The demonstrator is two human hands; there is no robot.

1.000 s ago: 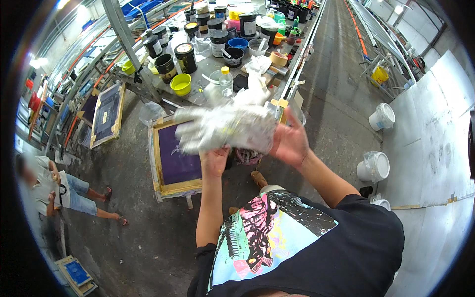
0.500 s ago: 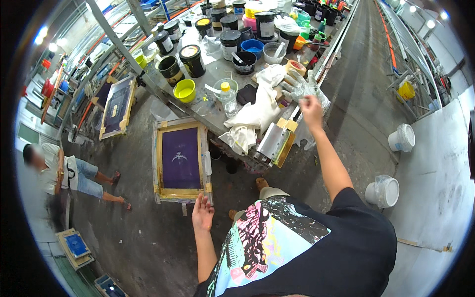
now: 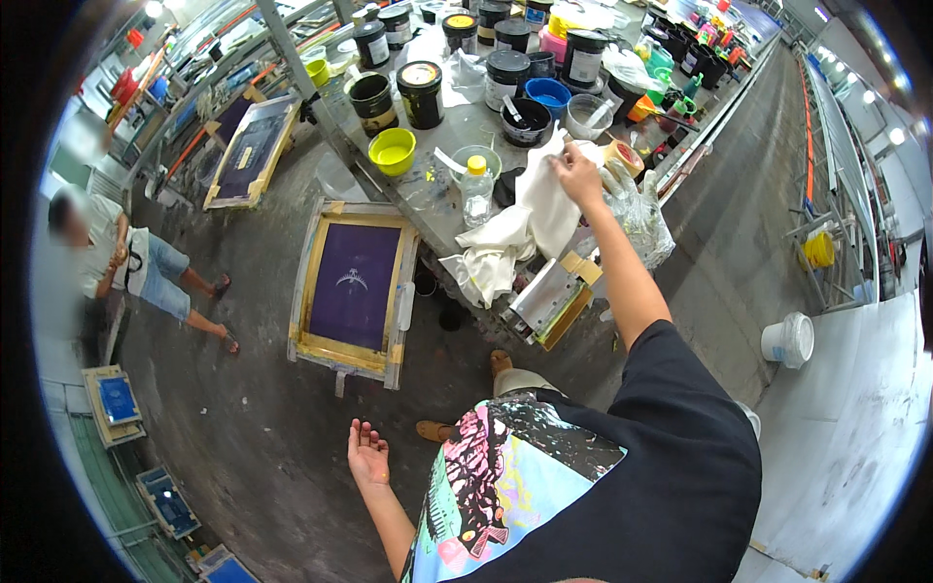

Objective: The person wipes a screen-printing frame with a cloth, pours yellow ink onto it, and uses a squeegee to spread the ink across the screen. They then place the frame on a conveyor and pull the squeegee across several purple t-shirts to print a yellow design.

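Observation:
My right hand (image 3: 579, 177) reaches over the near end of the worktable and pinches a crumpled white cloth (image 3: 546, 209). The cloth's lower folds lie at the table corner beside a clear bottle with a yellow cap (image 3: 476, 192). Close to that wrist are a clear plastic bag (image 3: 641, 228) and a metal-and-wood squeegee (image 3: 544, 303). My left hand (image 3: 367, 455) hangs in the air, palm up with fingers loosely apart, holding nothing. Beyond it, a wooden-framed printing screen (image 3: 352, 287) with a purple mesh and pale emblem stands beside the table.
Black ink tubs (image 3: 420, 94), a lime bowl (image 3: 392, 152), a blue bowl (image 3: 548, 94) and a tape roll (image 3: 622, 157) crowd the table (image 3: 413, 199). A metal post rises at its left. Another person (image 3: 146, 253) stands at left; a white bucket (image 3: 787, 340) is at right.
My right hand has moved left from beside the plastic bag onto the white cloth, whose upper part is now raised. My left hand stays open, and the whole view has shifted.

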